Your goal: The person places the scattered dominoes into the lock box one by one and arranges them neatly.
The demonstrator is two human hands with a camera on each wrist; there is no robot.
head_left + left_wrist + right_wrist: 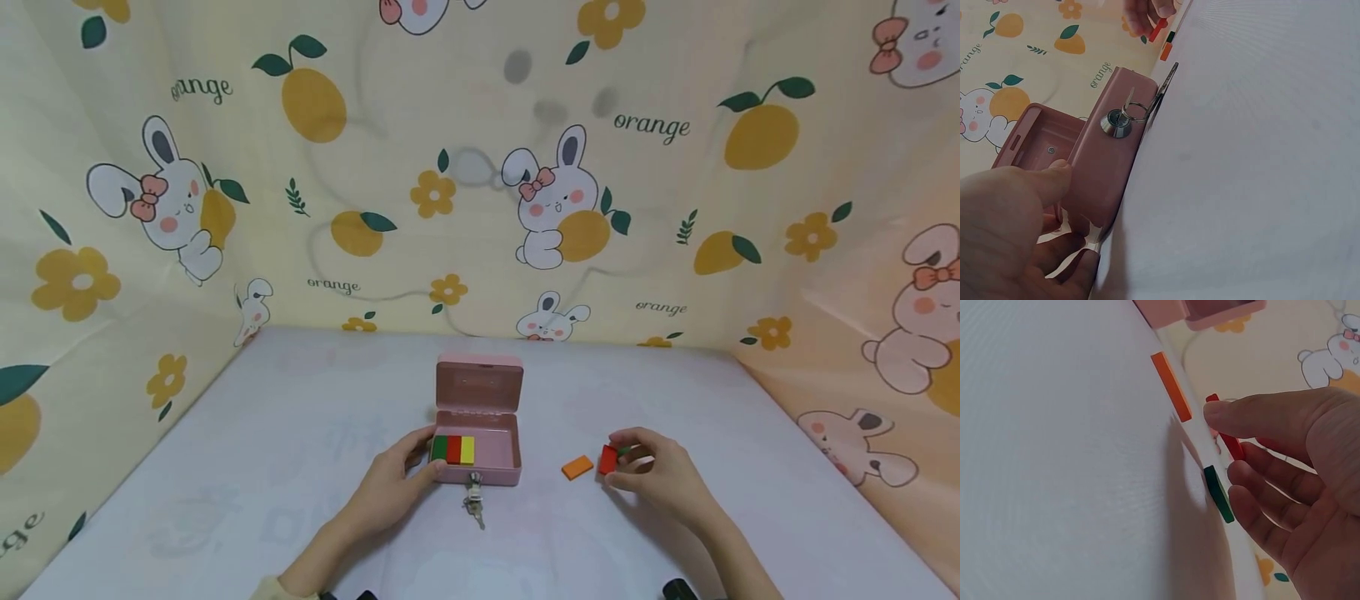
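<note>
A pink metal cash box point(480, 475) stands with its lid raised. Its left part holds a green block point(439, 448), a red block point(453, 450) and a yellow block point(467, 450) side by side. My left hand point(393, 479) grips the box's left end, thumb at the front and fingers behind. To the right of the box, my right hand point(660, 475) pinches another red block point(1232, 445) just above the table. Beneath that hand lies a second green block point(1218, 494), mostly hidden in the head view. An orange block point(577, 467) lies between box and right hand.
Keys point(474, 504) on a ring hang from the lock point(1116, 123) on the box's front. A white-covered table point(300, 433) carries everything. Behind it and at both sides rises a cream curtain point(480, 300) printed with rabbits and oranges.
</note>
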